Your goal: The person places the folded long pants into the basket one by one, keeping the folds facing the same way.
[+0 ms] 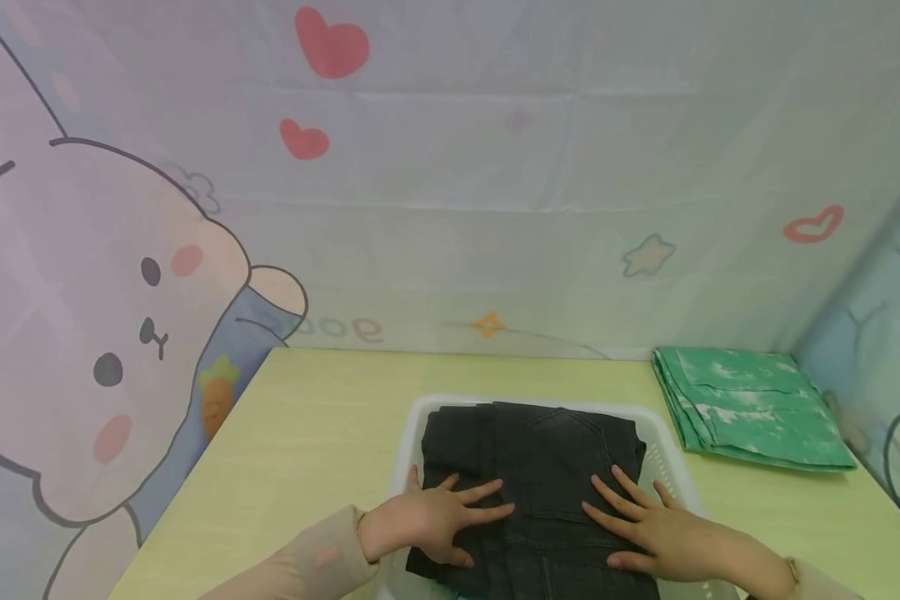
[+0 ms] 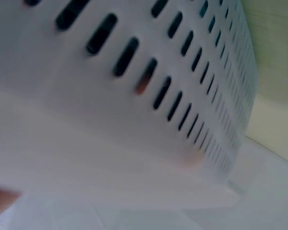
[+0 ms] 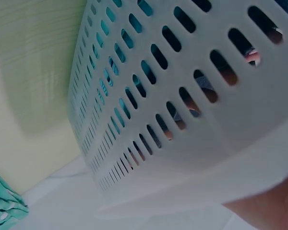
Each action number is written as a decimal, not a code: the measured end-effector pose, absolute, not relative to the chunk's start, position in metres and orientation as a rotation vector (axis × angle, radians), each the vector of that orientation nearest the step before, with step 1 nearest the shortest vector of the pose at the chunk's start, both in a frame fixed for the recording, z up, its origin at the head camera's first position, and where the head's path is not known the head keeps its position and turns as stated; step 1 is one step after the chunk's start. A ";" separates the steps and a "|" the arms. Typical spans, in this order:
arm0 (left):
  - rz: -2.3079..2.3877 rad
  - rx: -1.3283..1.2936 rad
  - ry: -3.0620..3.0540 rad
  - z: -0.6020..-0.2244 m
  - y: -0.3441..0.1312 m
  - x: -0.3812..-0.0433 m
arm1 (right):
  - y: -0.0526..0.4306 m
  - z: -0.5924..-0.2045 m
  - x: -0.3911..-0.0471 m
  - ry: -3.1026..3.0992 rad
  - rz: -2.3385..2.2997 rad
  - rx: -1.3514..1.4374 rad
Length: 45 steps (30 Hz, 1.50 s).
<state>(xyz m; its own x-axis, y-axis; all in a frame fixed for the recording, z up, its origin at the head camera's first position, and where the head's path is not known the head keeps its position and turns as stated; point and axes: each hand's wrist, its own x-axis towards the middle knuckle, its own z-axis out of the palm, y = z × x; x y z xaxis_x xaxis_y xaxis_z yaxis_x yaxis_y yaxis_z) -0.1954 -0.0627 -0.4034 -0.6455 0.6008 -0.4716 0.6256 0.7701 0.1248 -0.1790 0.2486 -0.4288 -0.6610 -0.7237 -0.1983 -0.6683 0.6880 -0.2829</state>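
Note:
Folded black denim trousers [image 1: 547, 467] lie in a white plastic basket [image 1: 678, 467] on the table. My left hand [image 1: 442, 517] rests on their left part, fingers spread and straight. On the right part lies my right hand [image 1: 648, 529], its fingers likewise spread over the cloth. Both wrist views look at the outside of the slotted basket wall [image 2: 110, 96], with dark cloth and bits of fingers showing through the slots. Through the slots in the right wrist view, turquoise cloth [image 3: 127, 38] also shows inside the basket.
A folded green cloth with white patches [image 1: 757, 408] lies at the table's back right corner. The pale yellow table [image 1: 307, 433] extends to the left of the basket. Behind it hangs a printed curtain [image 1: 450, 167] with hearts and a rabbit.

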 end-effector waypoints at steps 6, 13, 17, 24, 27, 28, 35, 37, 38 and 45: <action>-0.044 0.893 2.462 -0.404 -0.062 -0.196 | 0.249 -0.431 -0.181 2.616 -0.239 -1.169; -0.029 0.861 2.490 -0.404 -0.062 -0.197 | 0.249 -0.431 -0.191 2.631 -0.173 -1.251; -0.002 0.861 2.500 -0.403 -0.064 -0.198 | 0.250 -0.430 -0.194 2.620 -0.208 -1.218; -0.008 0.876 2.481 -0.398 -0.066 -0.200 | 0.253 -0.427 -0.196 2.619 -0.272 -1.225; -0.026 0.884 2.475 -0.396 -0.068 -0.200 | 0.256 -0.425 -0.195 2.624 -0.273 -1.271; -0.028 0.890 2.472 -0.395 -0.069 -0.200 | 0.257 -0.424 -0.195 2.623 -0.280 -1.283; 0.005 0.872 2.495 -0.387 -0.073 -0.196 | 0.263 -0.422 -0.197 2.640 -0.301 -1.364; 0.029 0.849 2.517 -0.383 -0.075 -0.194 | 0.264 -0.419 -0.198 2.653 -0.296 -1.370; 0.043 0.841 2.527 -0.381 -0.076 -0.194 | 0.265 -0.417 -0.198 2.655 -0.294 -1.370; 0.126 0.927 2.602 -0.367 -0.084 -0.190 | 0.266 -0.407 -0.197 2.622 -0.417 -1.225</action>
